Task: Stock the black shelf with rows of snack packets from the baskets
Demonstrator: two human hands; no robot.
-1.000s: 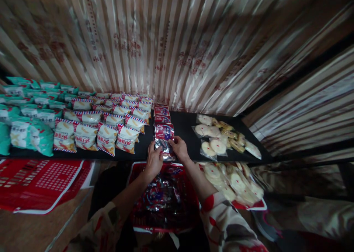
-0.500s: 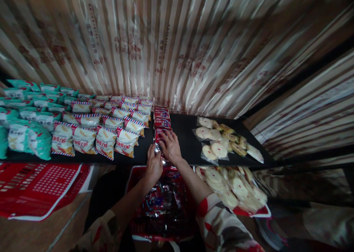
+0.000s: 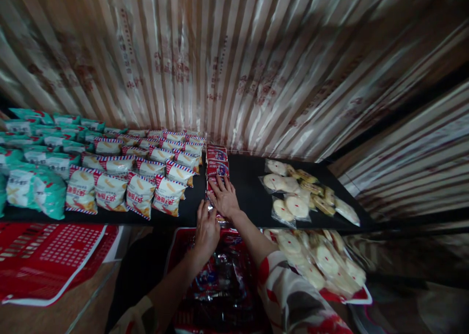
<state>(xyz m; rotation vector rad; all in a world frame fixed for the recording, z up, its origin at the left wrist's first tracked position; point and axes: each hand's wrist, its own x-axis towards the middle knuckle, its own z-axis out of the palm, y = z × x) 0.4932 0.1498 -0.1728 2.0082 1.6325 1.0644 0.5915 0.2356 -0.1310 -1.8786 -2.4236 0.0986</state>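
Note:
A row of red snack packets (image 3: 217,168) runs front to back on the black shelf (image 3: 251,190). My right hand (image 3: 226,199) lies over the front packets, fingers spread and pressing on their tops. Just in front and to its left, my left hand (image 3: 207,230) has its fingers bent around the near end of the front packet, close to the shelf's edge. Much of that packet is hidden beneath both hands. Below the shelf stands a red basket (image 3: 175,248) holding many dark red, shiny packets (image 3: 225,275).
White snack bags (image 3: 112,190) and green bags (image 3: 53,187) stand in rows at left. Bagged pale round cakes (image 3: 296,206) lie at right, above a basket of similar cakes (image 3: 322,258). A red basket (image 3: 54,260) sits lower left. Plastic-covered curtain (image 3: 190,55) hangs behind.
The view has shifted slightly, so the shelf sits a little lower. Both hands remain at the front of the red packet row, my right hand's fingers still spread on it.

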